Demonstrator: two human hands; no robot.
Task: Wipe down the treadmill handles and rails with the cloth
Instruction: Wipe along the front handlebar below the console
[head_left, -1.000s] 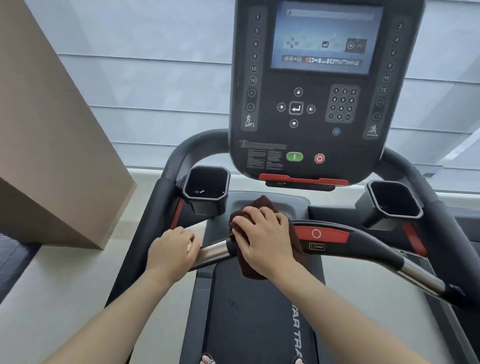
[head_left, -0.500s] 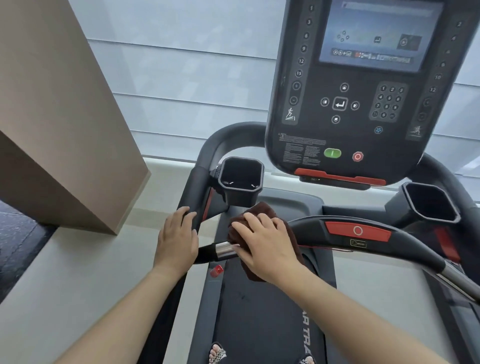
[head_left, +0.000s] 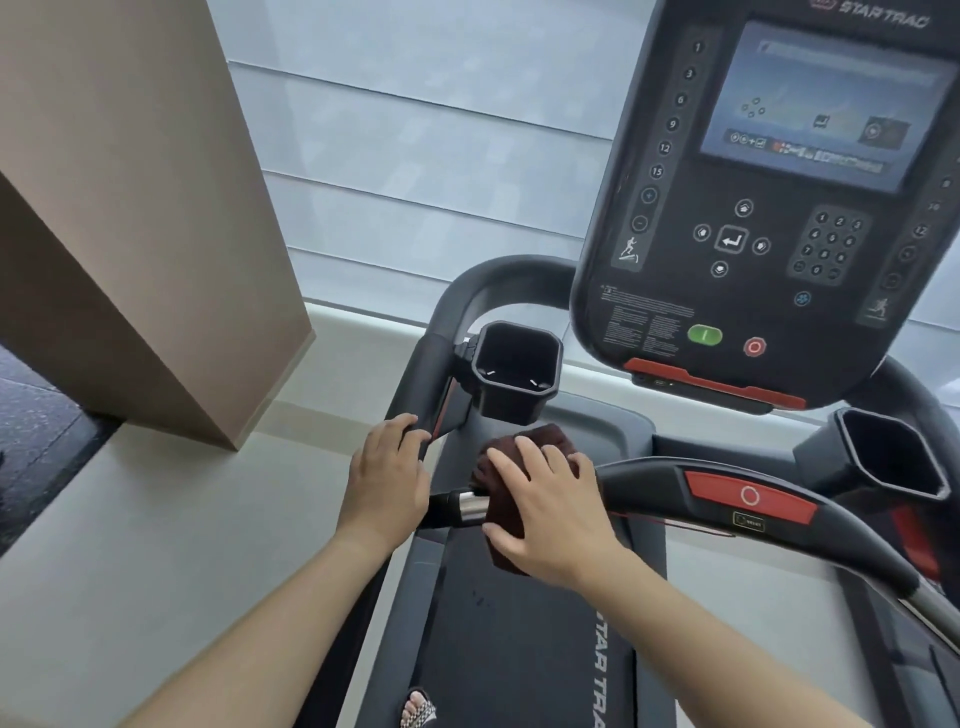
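A dark brown cloth (head_left: 506, 454) is wrapped over the treadmill's front handlebar (head_left: 654, 480), just right of its shiny metal sensor section (head_left: 470, 506). My right hand (head_left: 550, 506) presses the cloth around the bar, fingers spread over it. My left hand (head_left: 387, 475) rests on the left side rail (head_left: 434, 353), fingers curled over the rail where the handlebar joins it. The handlebar runs right past a red panel (head_left: 748, 496) to a second metal section at the right edge.
The console (head_left: 779, 208) with its screen and buttons hangs above the bar. Black cup holders stand at the left (head_left: 517, 371) and the right (head_left: 891, 454). A beige pillar (head_left: 130, 208) stands to the left on a pale ledge. The belt (head_left: 519, 634) lies below.
My view has swung left and drawn closer. My right hand slid the cloth a little left along the handlebar. My left hand shifted from the metal section up onto the side rail.
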